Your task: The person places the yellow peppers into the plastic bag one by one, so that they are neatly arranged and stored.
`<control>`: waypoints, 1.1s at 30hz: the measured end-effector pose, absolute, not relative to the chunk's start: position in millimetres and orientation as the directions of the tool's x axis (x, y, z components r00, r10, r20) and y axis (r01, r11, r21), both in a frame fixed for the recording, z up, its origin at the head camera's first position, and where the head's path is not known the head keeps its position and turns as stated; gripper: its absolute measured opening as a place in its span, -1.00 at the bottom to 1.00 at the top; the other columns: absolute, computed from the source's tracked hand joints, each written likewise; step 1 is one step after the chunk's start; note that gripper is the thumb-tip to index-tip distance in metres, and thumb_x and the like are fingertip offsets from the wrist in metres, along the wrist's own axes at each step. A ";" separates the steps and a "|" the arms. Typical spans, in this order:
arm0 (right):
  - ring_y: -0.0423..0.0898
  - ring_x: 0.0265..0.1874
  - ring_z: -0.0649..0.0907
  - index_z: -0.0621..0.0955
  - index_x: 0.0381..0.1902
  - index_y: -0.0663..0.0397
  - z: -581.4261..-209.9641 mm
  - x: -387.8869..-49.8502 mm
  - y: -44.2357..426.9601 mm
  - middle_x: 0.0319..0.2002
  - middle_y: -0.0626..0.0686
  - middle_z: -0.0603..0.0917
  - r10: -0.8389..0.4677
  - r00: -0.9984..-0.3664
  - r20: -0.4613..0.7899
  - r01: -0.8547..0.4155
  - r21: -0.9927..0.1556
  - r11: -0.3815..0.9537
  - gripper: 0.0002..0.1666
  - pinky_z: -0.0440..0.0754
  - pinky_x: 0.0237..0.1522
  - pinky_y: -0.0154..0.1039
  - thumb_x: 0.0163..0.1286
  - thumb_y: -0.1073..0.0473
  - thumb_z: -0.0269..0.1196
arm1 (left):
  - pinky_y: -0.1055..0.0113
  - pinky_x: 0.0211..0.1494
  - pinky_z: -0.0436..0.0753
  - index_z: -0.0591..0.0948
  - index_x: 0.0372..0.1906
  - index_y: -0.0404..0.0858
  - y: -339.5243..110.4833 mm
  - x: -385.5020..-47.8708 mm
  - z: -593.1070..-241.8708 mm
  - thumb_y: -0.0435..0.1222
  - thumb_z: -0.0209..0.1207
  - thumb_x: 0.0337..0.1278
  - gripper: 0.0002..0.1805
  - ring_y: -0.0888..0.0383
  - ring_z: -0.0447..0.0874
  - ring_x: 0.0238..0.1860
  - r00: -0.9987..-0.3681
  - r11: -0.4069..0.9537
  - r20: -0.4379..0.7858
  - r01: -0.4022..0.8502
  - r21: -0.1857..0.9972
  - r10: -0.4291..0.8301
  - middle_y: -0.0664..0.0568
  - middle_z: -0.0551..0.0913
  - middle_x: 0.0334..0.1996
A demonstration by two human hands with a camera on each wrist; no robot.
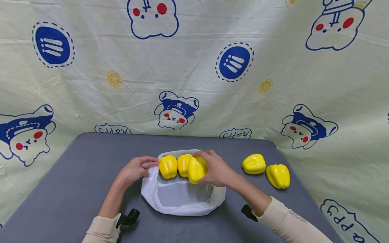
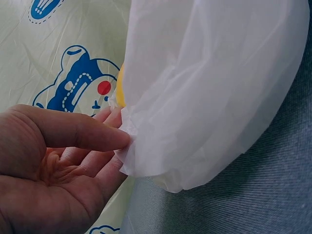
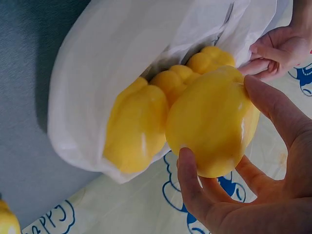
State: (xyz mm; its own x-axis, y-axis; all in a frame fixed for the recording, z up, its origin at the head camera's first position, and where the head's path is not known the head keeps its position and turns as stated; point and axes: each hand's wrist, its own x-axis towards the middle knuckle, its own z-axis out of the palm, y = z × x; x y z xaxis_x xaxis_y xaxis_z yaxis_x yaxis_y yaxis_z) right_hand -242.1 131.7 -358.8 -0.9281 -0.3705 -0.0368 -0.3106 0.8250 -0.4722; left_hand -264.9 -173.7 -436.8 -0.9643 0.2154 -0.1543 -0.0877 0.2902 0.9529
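Observation:
A white plastic bag lies open-mouthed on the grey table. My left hand pinches the left edge of the bag between thumb and fingers; in the left wrist view the bag's side fills much of the picture. My right hand grips a yellow bell pepper above the far part of the bag's mouth. Two more yellow bell peppers, a left one and a middle one, sit inside the bag. From the right wrist another bell pepper in the bag shows beside the held one.
Two yellow bell peppers, one farther and one nearer, lie on the table right of the bag. A printed cloth hangs behind the table. Each wrist wears a black band.

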 end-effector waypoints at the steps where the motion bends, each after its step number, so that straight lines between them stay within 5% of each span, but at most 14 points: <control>1: 0.09 0.06 0.52 0.51 0.33 -0.23 -359.0 -241.5 129.5 0.19 0.14 0.50 -0.378 -0.925 -0.037 -0.316 -0.477 0.820 -0.01 0.65 0.04 0.11 -0.11 0.16 0.65 | 0.38 -0.02 0.60 0.56 0.30 -0.33 -173.6 -265.1 -437.0 -0.67 0.08 -0.01 -0.34 -0.15 0.45 0.43 -0.965 0.289 -0.157 -0.091 0.953 0.212 -0.15 0.66 0.23; 13: 0.07 0.06 0.52 0.51 0.35 -0.15 -362.7 -236.6 106.0 0.22 0.17 0.49 -0.479 -0.878 -0.020 -0.409 -0.491 0.769 -0.01 0.63 0.10 0.07 -0.11 0.19 0.64 | 0.22 0.16 0.66 0.57 0.29 -0.32 -174.1 -264.1 -435.4 -0.67 0.10 -0.01 -0.35 -0.16 0.46 0.41 -0.967 0.293 -0.164 -0.102 0.951 0.197 -0.15 0.66 0.23; 24: 0.01 0.06 0.52 0.50 0.35 -0.17 -370.0 -232.5 91.9 0.19 0.12 0.50 -0.510 -0.858 -0.056 -0.420 -0.495 0.761 0.01 0.64 0.07 0.03 -0.13 0.14 0.64 | 0.34 0.00 0.67 0.56 0.29 -0.33 -174.9 -264.8 -436.6 -0.67 0.09 -0.01 -0.35 -0.17 0.45 0.42 -0.968 0.289 -0.154 -0.093 0.953 0.197 -0.16 0.65 0.24; 33: -0.04 0.10 0.48 0.48 0.37 -0.26 -376.4 -227.0 81.5 0.19 0.04 0.51 -0.538 -0.838 -0.094 -0.436 -0.480 0.761 0.03 0.63 0.08 -0.01 -0.12 0.06 0.64 | 0.20 0.09 0.70 0.57 0.29 -0.32 -173.8 -265.2 -438.1 -0.68 0.11 0.00 -0.35 -0.19 0.46 0.41 -0.968 0.289 -0.159 -0.099 0.952 0.193 -0.16 0.66 0.23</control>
State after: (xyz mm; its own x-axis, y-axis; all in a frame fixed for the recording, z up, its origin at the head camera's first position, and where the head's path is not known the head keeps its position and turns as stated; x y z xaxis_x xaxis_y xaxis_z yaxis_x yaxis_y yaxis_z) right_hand -227.0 81.5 -376.4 -0.8375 -0.5383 -0.0940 -0.4355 0.7615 -0.4801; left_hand -265.2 -173.8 -438.1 -0.9682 0.1926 -0.1594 -0.0994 0.2885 0.9523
